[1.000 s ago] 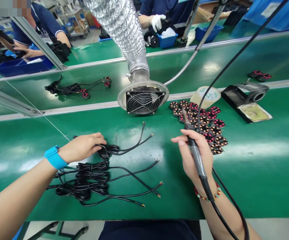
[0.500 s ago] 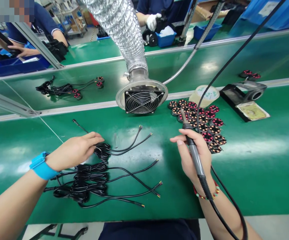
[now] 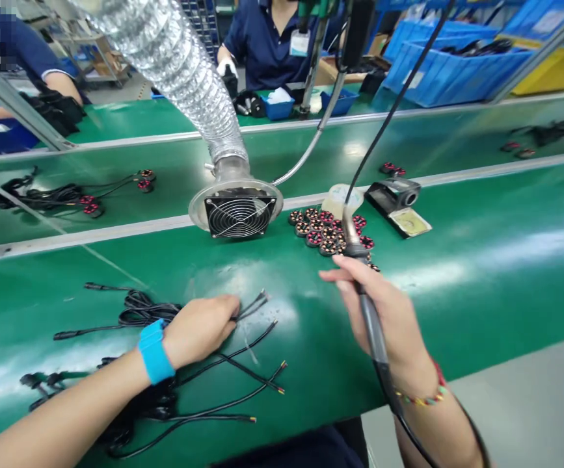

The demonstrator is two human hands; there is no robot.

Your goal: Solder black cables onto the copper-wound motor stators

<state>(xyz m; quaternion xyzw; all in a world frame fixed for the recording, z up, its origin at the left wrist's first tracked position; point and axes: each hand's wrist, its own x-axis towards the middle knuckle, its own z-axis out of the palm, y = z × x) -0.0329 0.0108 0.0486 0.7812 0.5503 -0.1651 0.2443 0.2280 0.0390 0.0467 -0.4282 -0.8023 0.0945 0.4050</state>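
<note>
My left hand (image 3: 206,328), with a blue band at the wrist, closes its fingers round the two free leads of a coiled black cable (image 3: 145,309). The lead tips (image 3: 262,297) stick out past the fingertips. Below this hand lie more black cables (image 3: 203,411) with stripped, coloured wire ends, partly covered by my forearm. My right hand (image 3: 391,309) grips a soldering iron (image 3: 372,325) by its handle, tip pointing away from me, index finger extended. Behind the iron's tip sits a cluster of small round motor stators (image 3: 328,244) with red and copper windings, partly hidden by the iron.
A fume extractor fan (image 3: 239,216) hangs over the green bench from a silver duct (image 3: 203,91). An iron stand (image 3: 393,195) with a sponge (image 3: 411,222) and a translucent tub (image 3: 335,200) stand behind the stators. Co-workers sit beyond the divider, near blue bins (image 3: 447,71).
My left hand has moved from the coil to its leads, and that coil now lies turned and nearer me. My right hand still holds the iron. The camera view has swung right.
</note>
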